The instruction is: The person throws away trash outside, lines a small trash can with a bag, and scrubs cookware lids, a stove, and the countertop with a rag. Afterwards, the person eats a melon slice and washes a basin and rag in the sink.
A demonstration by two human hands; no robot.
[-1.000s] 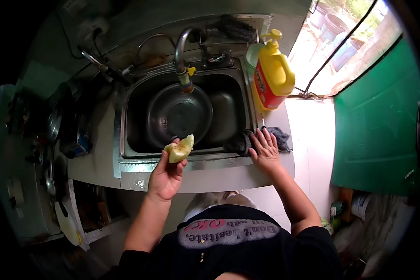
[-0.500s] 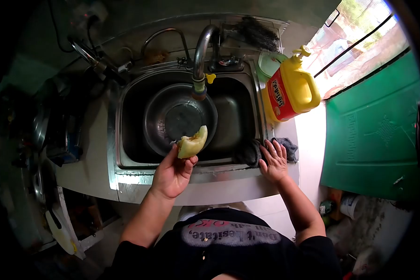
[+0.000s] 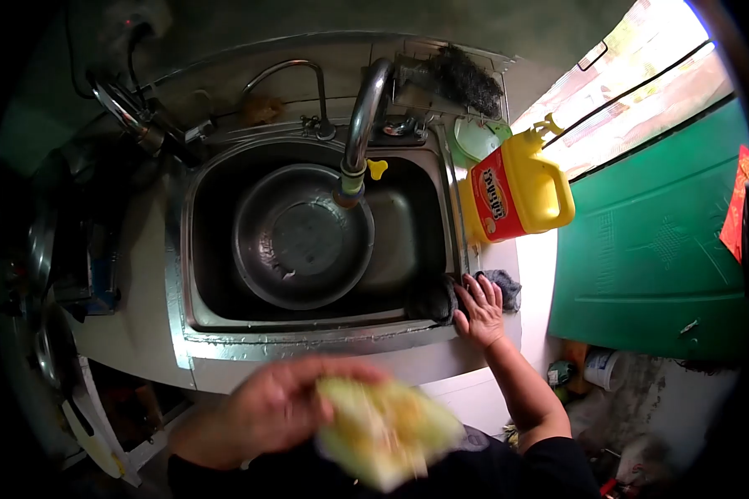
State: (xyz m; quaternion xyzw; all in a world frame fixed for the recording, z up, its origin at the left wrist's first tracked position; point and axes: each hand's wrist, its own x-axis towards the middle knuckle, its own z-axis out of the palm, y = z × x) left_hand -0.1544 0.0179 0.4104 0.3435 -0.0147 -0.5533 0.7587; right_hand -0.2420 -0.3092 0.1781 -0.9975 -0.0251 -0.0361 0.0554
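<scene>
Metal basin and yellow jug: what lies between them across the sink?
In the head view, the bare right part of the sink and its right rim lie between the metal basin and yellow jug.

Left hand blurred, seemingly curled; right hand palm-down.

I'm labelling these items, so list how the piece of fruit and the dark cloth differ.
Colour: the piece of fruit is pale green and yellow; the dark cloth is charcoal grey.
Pose: the piece of fruit is held aloft in the left hand; the dark cloth lies at the edge of the sink under the right hand.
Sharpness: the piece of fruit is blurred; the dark cloth looks clearer.
Both are in contact with a hand.
</scene>
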